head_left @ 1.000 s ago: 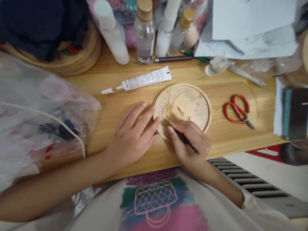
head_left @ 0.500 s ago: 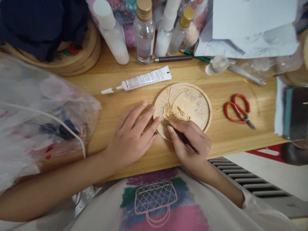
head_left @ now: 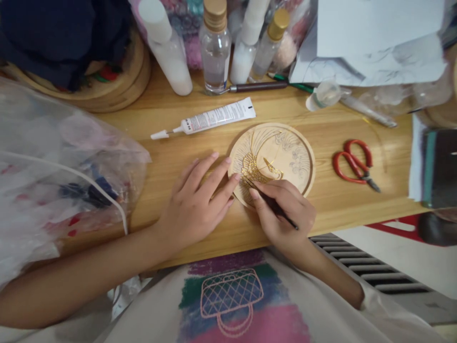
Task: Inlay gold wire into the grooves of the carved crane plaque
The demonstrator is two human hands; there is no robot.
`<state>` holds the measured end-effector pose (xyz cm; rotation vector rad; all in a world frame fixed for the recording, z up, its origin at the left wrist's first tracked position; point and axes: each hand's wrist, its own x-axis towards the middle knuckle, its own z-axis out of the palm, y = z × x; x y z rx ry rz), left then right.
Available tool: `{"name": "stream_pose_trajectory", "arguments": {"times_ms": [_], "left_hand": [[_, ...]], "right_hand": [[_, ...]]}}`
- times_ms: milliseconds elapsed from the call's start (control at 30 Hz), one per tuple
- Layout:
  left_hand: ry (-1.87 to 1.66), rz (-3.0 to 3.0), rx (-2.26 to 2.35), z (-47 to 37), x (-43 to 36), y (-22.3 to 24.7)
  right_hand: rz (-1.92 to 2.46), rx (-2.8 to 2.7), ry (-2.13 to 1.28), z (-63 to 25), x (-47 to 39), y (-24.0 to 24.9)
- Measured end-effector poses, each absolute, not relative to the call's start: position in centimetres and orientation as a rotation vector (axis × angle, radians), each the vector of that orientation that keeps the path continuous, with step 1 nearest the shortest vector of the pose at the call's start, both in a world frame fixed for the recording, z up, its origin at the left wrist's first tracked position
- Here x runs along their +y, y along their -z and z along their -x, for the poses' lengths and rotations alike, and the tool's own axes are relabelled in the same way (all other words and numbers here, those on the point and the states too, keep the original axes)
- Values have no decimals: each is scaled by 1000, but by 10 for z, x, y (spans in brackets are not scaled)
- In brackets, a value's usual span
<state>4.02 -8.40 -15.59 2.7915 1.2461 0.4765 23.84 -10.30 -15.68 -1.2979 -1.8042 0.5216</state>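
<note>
A round wooden plate point(head_left: 302, 178) with a raised rim lies on the table, bearing a drawn line pattern partly covered in gold wire point(head_left: 251, 165). Dark tweezers point(head_left: 274, 206) are pinched in my right hand point(head_left: 289, 214), their tips low over the plate's lower left part, by the gold scale shapes. Whether the tips grip anything is too small to see. My left hand point(head_left: 200, 197) lies with fingers spread on the table, its fingertips at the plate's left rim. My right fingers hide the plate's lower edge.
A white glue tube point(head_left: 217, 116) lies behind the plate; red-handled cutters point(head_left: 353, 162) lie to its right. Several bottles point(head_left: 215, 52), a dark-handled tool point(head_left: 259, 87) and papers point(head_left: 378, 33) are at the back. A plastic bag point(head_left: 107, 143) and white cable point(head_left: 89, 181) occupy the left.
My right hand and the rear end of the tweezers have shifted very slightly to the right. My left hand and the plate stay essentially where they were.
</note>
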Motion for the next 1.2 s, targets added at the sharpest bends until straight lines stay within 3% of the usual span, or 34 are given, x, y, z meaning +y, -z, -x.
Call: {"name": "stream_pose_trajectory", "arguments": {"times_ms": [1200], "left_hand": [[-481, -2812, 1233, -41, -83, 154]], "right_hand": [[1283, -1891, -483, -240, -104, 156]]}}
